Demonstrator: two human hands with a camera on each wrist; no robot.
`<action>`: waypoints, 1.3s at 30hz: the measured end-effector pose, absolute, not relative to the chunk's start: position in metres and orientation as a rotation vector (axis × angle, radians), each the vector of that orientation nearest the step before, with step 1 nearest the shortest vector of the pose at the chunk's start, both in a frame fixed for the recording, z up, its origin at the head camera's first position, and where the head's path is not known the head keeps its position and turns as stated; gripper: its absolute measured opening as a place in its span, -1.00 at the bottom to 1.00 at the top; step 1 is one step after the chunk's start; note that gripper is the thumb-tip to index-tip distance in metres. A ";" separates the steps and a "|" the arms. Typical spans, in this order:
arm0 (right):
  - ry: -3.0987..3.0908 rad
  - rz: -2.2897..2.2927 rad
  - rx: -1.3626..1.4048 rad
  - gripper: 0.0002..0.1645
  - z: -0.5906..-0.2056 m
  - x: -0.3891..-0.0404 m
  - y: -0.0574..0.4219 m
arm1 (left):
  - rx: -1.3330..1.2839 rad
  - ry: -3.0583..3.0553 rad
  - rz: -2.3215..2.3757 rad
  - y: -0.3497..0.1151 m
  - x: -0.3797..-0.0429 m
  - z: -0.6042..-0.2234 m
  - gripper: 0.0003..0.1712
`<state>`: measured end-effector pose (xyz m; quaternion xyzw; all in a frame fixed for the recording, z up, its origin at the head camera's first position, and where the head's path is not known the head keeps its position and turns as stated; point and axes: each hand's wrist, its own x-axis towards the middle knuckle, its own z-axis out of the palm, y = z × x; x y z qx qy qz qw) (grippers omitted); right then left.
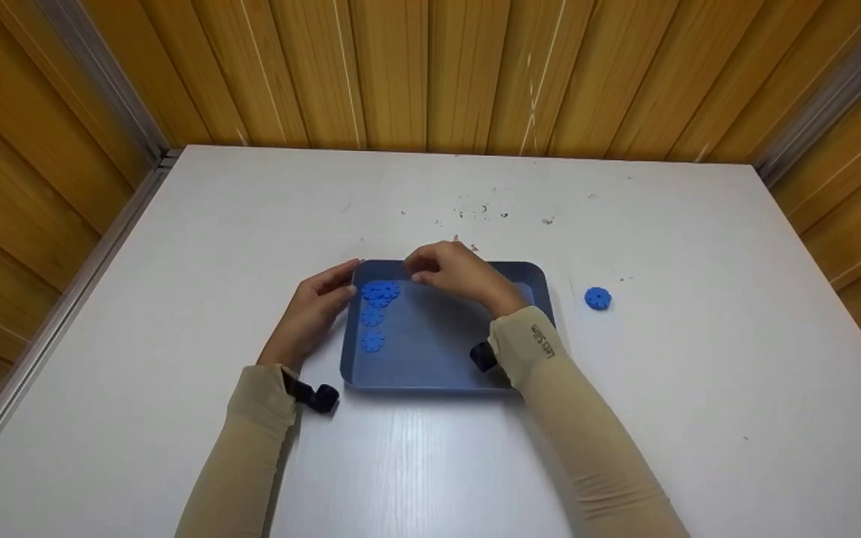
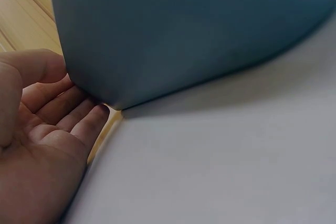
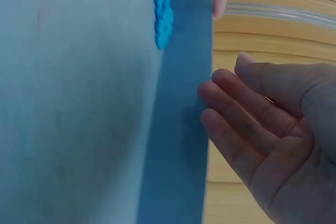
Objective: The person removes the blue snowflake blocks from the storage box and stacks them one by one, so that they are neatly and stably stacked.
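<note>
A shallow blue-grey tray (image 1: 430, 377) lies on the white table. My left hand (image 1: 311, 310) rests against its back-left corner from outside, thumb and fingertips touching the wall (image 2: 173, 40) there. Over the tray's back edge hovers my right hand (image 1: 457, 273); its fingers are loosely bent, with nothing between them in the right wrist view, near the rim (image 3: 181, 129). Blue notched discs (image 1: 372, 317) lie along the tray's left side, several crowded at the back-left corner. Part of another blue piece (image 1: 525, 290) shows at the right, partly hidden by my right arm.
One blue notched disc (image 1: 598, 298) sits on the table (image 1: 699, 359) to the right of the tray. Yellow-brown wooden panels (image 1: 430, 75) stand behind the table and at both sides. Small dark marks (image 1: 484, 209) dot the surface beyond the tray.
</note>
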<state>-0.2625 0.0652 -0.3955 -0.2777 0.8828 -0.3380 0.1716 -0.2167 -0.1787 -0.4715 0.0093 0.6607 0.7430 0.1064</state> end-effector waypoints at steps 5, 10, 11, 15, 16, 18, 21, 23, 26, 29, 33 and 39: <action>2.463 -0.958 -0.764 -0.59 -0.406 -0.264 0.052 | 0.024 1.958 2.163 -0.179 -0.217 -0.471 -0.45; 2.445 -0.941 -0.799 -0.55 -0.413 -0.264 0.041 | 0.045 1.963 2.160 -0.179 -0.216 -0.471 -0.44; 2.443 -0.935 -0.808 -0.55 -0.414 -0.264 0.040 | 0.051 1.961 2.162 -0.179 -0.216 -0.471 -0.44; 2.443 -0.899 -0.806 -0.53 -0.419 -0.263 0.033 | 0.047 1.948 2.180 -0.179 -0.216 -0.471 -0.44; 2.445 -0.888 -0.804 -0.53 -0.420 -0.263 0.032 | 0.043 1.946 2.183 -0.178 -0.216 -0.471 -0.44; 2.448 -0.863 -0.797 -0.53 -0.421 -0.263 0.030 | 0.037 1.948 2.180 -0.178 -0.216 -0.471 -0.44; 2.450 -0.847 -0.797 -0.54 -0.423 -0.262 0.028 | 0.027 1.962 2.168 -0.178 -0.216 -0.470 -0.43; 2.453 -0.845 -0.801 -0.54 -0.423 -0.262 0.028 | 0.024 1.967 2.164 -0.179 -0.217 -0.470 -0.43; 2.469 -0.826 -0.815 -0.52 -0.424 -0.261 0.027 | 0.017 1.977 2.160 -0.179 -0.217 -0.470 -0.42; 2.483 -0.775 -0.827 -0.48 -0.424 -0.260 0.027 | 0.005 1.987 2.148 -0.178 -0.217 -0.469 -0.42; 2.490 -0.726 -0.822 -0.48 -0.423 -0.259 0.028 | 0.004 1.986 2.146 -0.178 -0.217 -0.469 -0.42; 2.502 -0.707 -0.825 -0.57 -0.421 -0.258 0.031 | 0.011 1.968 2.154 -0.179 -0.218 -0.469 -0.42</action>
